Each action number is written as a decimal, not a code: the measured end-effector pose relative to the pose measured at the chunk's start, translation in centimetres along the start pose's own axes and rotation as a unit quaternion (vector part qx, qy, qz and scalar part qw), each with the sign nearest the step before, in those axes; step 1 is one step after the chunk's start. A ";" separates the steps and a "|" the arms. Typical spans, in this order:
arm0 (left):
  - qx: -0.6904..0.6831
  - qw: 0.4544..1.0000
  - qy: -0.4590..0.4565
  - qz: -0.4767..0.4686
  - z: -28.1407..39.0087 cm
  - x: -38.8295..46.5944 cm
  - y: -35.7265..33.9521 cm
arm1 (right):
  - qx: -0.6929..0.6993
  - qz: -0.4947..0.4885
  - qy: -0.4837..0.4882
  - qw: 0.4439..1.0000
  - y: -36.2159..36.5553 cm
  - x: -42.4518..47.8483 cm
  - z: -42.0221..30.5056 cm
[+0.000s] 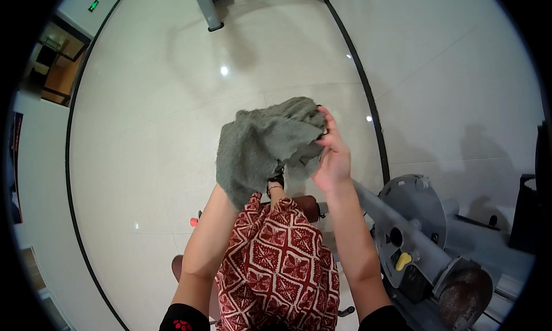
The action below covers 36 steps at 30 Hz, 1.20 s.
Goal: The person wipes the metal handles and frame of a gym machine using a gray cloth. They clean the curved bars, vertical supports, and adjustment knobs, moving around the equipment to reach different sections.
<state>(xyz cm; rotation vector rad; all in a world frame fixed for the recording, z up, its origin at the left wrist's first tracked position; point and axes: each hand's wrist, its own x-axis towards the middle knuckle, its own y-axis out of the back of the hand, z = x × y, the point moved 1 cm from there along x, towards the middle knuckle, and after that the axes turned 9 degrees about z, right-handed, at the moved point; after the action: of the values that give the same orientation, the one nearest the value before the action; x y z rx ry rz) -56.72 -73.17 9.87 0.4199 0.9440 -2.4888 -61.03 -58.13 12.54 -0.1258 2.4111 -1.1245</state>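
Observation:
A grey fleecy cloth point(258, 137) hangs in loose folds in front of me, above the light floor. My right hand point(334, 158) is at its right edge, thumb and fingers closed on the fabric. Small dark bits show beside those fingertips; I cannot tell what they are. Under the cloth's left part my left hand is covered, and only the left forearm point(205, 245) comes out below it. Below the cloth lies my lap in red and white patterned fabric point(276, 262). A foot in a dark shoe point(277, 178) shows past the cloth's lower edge.
A grey exercise machine point(409, 227) with a yellow knob point(403, 261) and a worn brown pad point(465, 294) stands close on my right. Brown padding point(307, 208) shows beside my legs. Ahead, a grey metal frame leg point(207, 7) rests on the glossy tiled floor point(142, 167).

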 end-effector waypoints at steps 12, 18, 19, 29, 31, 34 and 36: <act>0.381 0.904 -0.191 0.013 14.4 -12.6 -2.5 | -0.072 -0.010 -0.027 0.997 -14.3 -8.3 -3.1; -0.025 0.993 -0.112 -0.019 22.8 -10.6 -6.8 | -0.075 -0.048 -0.028 0.996 -26.2 -5.7 -6.8; -0.103 0.990 -0.091 -0.020 22.1 -11.4 -6.7 | -0.088 -0.069 -0.039 0.993 -26.1 -6.6 -7.5; -0.020 0.976 -0.207 0.061 27.7 -12.3 -9.5 | -0.128 -0.181 -0.183 0.958 -26.5 -1.6 -7.3; 0.019 0.970 -0.228 0.085 26.5 -11.6 -8.3 | -0.147 -0.192 -0.195 0.951 -25.6 -0.9 -6.5; 0.030 0.960 -0.256 0.104 26.7 -12.0 -8.7 | -0.153 -0.212 -0.204 0.943 -25.7 -0.9 -6.4; 0.039 0.957 -0.267 0.108 26.5 -11.5 -8.1 | -0.149 -0.225 -0.210 0.940 -25.9 -0.6 -6.5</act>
<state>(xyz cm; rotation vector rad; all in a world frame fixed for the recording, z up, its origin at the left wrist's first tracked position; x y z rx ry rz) -54.22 -82.44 38.27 -0.1262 0.5479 -2.2624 -66.36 -70.44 35.62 -0.9585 2.1878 -0.7889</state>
